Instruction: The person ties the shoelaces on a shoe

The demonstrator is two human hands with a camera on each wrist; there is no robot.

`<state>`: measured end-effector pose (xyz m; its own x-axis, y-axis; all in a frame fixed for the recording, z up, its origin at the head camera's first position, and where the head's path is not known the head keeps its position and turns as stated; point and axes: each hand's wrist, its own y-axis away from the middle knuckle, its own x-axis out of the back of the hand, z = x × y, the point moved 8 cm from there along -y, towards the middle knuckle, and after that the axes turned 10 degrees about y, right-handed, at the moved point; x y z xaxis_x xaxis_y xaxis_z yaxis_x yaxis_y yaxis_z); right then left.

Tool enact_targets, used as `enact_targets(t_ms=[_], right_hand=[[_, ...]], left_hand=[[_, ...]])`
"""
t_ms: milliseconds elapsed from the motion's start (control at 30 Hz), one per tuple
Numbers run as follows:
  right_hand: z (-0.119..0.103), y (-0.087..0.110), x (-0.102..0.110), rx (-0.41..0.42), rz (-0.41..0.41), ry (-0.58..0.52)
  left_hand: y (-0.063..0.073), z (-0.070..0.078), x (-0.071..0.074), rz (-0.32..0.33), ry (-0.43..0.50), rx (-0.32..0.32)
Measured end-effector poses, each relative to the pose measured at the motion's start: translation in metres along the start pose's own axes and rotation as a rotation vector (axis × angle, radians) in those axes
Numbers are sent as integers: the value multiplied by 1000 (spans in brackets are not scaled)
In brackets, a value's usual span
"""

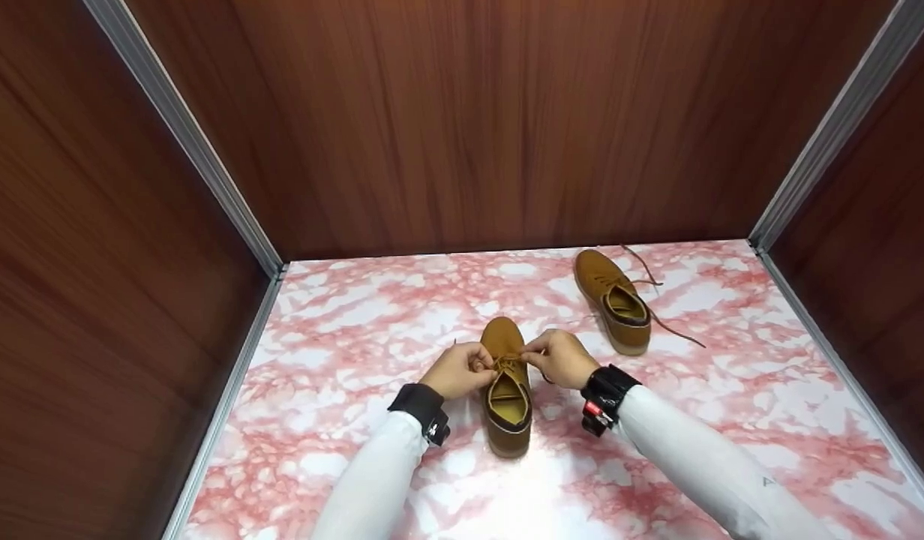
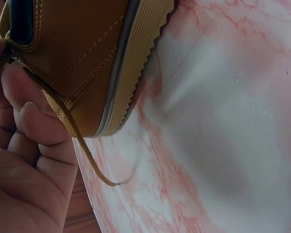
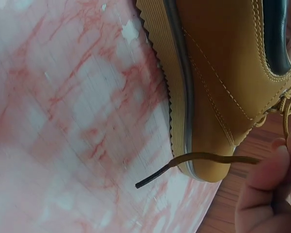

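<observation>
A tan lace-up shoe (image 1: 501,336) stands upright, its toe pointing away from me, between my two hands. My left hand (image 1: 458,370) pinches a shoelace between thumb and index finger over the shoe's opening. In the left wrist view a lace end (image 2: 80,138) hangs down past those fingers. On the other side, my right hand (image 1: 563,358) pinches the lace beside the eyelets. Out of its grip sticks a brown lace end (image 3: 203,156) with a dark tip. Lace loops (image 3: 285,103) lie at the top of the tongue, partly cut off by the right wrist view's edge.
A second tan shoe (image 1: 601,276) stands farther back to the right, its laces (image 1: 676,331) trailing loose on the surface. The red-and-white marbled tabletop (image 1: 342,330) is bounded by dark wood panels (image 1: 469,127) with grey metal corner posts (image 1: 199,127).
</observation>
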<state>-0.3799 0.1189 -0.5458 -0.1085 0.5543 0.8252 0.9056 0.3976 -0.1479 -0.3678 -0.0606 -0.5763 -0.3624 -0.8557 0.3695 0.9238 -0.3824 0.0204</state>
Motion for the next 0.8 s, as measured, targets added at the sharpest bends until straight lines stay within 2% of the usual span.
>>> enact_targets(t_ms=[233,667,800], right_hand=[[1,0,-2,-45,20,-96],[4,1,-8,-79,31,-149],[5,1,-10,-103,14,-175]], left_hand=[[1,2,-1,5,14,2],[6,-2,0,-13,100,22],[5,-6,1,-18,191,56]])
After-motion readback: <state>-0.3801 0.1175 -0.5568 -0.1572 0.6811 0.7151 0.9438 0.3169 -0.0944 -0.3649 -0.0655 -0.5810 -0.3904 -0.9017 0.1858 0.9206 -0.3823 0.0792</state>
